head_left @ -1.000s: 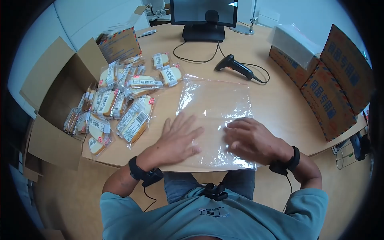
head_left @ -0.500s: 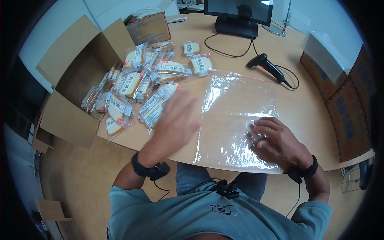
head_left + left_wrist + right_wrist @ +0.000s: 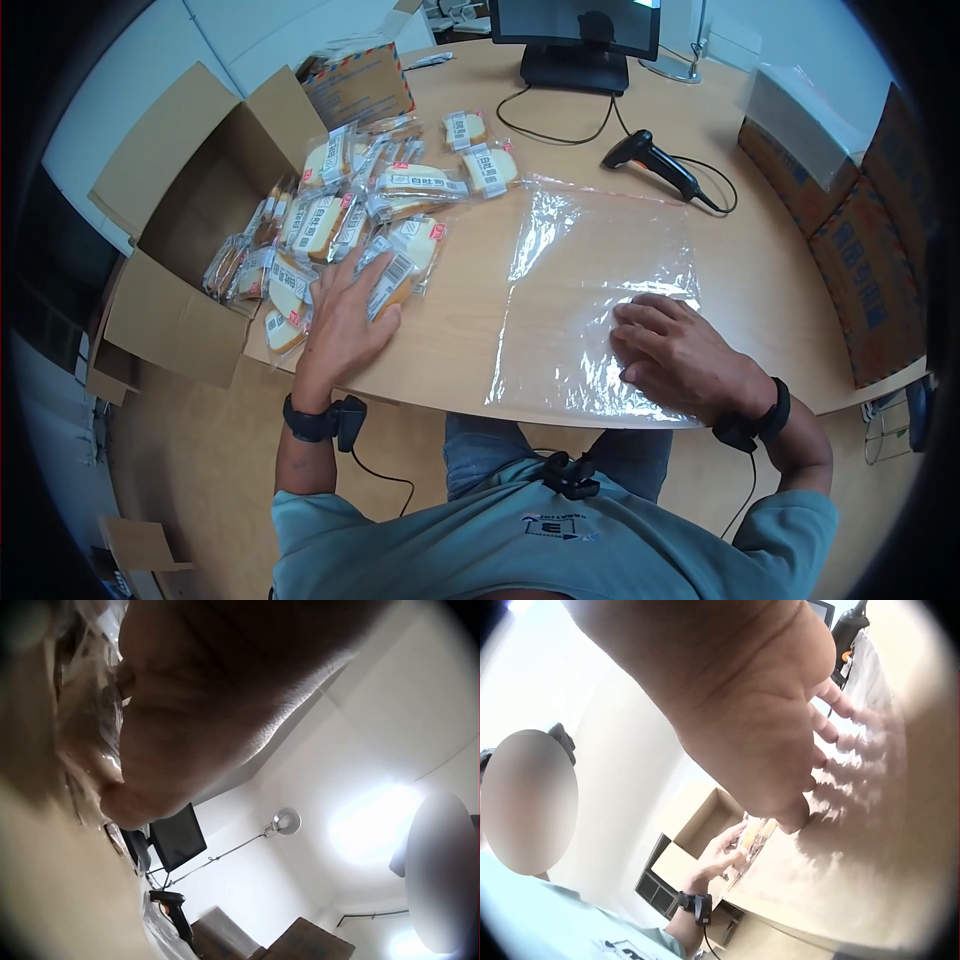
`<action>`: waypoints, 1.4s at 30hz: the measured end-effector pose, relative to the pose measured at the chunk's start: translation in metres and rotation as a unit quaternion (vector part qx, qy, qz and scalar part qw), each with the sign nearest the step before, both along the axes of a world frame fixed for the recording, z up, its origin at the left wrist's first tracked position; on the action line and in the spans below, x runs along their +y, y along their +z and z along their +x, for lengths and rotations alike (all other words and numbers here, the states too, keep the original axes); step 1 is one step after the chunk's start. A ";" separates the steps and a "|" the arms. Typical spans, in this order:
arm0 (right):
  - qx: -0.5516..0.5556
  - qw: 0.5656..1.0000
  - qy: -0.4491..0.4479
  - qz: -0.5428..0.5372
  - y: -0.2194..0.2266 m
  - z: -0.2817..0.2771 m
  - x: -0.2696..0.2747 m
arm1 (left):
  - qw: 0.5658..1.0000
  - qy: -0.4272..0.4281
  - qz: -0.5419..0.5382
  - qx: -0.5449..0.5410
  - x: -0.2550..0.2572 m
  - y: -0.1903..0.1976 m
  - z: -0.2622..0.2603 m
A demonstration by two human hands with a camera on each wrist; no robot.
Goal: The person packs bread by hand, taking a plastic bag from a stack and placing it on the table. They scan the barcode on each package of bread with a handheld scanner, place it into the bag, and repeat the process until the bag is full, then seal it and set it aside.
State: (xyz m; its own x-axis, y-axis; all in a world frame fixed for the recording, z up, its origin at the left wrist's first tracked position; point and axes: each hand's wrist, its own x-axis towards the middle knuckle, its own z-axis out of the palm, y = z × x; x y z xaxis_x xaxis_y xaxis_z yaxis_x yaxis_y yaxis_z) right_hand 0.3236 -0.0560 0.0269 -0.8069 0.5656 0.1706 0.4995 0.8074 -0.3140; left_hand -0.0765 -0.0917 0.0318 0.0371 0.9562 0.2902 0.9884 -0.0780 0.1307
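My left hand [image 3: 345, 325] grips a bagged bread slice pack [image 3: 392, 285] at the front of the pile, its fingers along the left side and its thumb to the right. Another wrapped bread [image 3: 418, 240] lies just behind it. In the left wrist view, crinkled clear wrapping [image 3: 105, 742] shows beside the dark palm. A large flat clear plastic bag [image 3: 560, 340] lies on the table. My right hand [image 3: 685, 355] rests on the bag's right side; in the right wrist view its fingertips [image 3: 825, 729] touch the shiny film.
Several wrapped breads [image 3: 320, 225] are heaped at the left, some inside an open cardboard box [image 3: 190, 210] on its side. A black barcode scanner [image 3: 655, 165] and its cable lie behind the bag, before a monitor [image 3: 575, 70]. Printed cartons [image 3: 850, 260] stand at right.
My left hand has gone from the plastic bag leftward to the bread pile and taken hold of a pack, which has shifted. The right hand stays on the bag.
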 end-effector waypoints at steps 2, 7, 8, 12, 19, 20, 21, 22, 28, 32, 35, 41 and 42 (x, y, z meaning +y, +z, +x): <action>0.007 1.000 0.011 0.010 -0.002 0.000 0.001 | 1.000 -0.003 0.008 -0.007 0.002 0.007 -0.004; -0.004 1.000 0.028 0.010 -0.001 0.000 0.003 | 0.920 -0.111 0.039 -0.375 0.047 0.007 -0.009; -0.010 0.999 0.031 0.003 0.000 0.000 0.005 | 0.919 -0.111 0.041 -0.376 0.057 0.000 -0.011; 0.011 0.999 0.036 0.011 -0.011 0.007 0.016 | 0.796 -0.190 0.045 -0.572 0.104 -0.006 0.010; 0.115 0.963 -0.196 0.148 0.009 0.020 0.124 | 0.226 -0.349 -0.311 -0.854 0.186 -0.020 0.103; 0.070 0.960 -0.264 0.062 0.024 0.019 0.141 | 0.236 -0.308 -0.304 -0.870 0.191 -0.026 0.116; 0.080 0.951 -0.275 0.117 0.011 0.028 0.167 | 0.246 -0.266 -0.294 -0.884 0.195 -0.031 0.125; 0.081 0.950 -0.277 0.121 -0.001 0.032 0.184 | 0.246 -0.270 -0.296 -0.883 0.198 -0.037 0.131; 0.098 0.926 -0.342 0.126 -0.030 0.030 0.228 | 0.271 -0.257 -0.320 -0.871 0.199 -0.058 0.135; 0.065 0.929 -0.352 0.096 -0.032 0.020 0.229 | 0.249 -0.256 -0.330 -0.874 0.200 -0.055 0.133; 0.059 0.922 -0.372 0.096 -0.040 0.019 0.235 | 0.225 -0.278 -0.327 -0.875 0.204 -0.054 0.134; 0.182 0.903 -0.381 0.081 -0.016 0.020 0.235 | 0.398 -0.264 -0.275 -0.835 0.197 -0.037 0.132; 0.184 0.903 -0.380 0.082 -0.009 0.020 0.233 | 0.400 -0.264 -0.274 -0.834 0.196 -0.036 0.132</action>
State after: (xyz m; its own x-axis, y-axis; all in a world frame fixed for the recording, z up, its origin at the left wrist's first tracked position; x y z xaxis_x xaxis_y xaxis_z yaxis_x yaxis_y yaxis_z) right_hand 0.3440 0.1769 0.0182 -0.0673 0.8750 0.4795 0.8145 0.3257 -0.4800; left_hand 0.0550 0.1046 -0.0043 0.4678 0.8798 0.0844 -0.6445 0.2743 0.7137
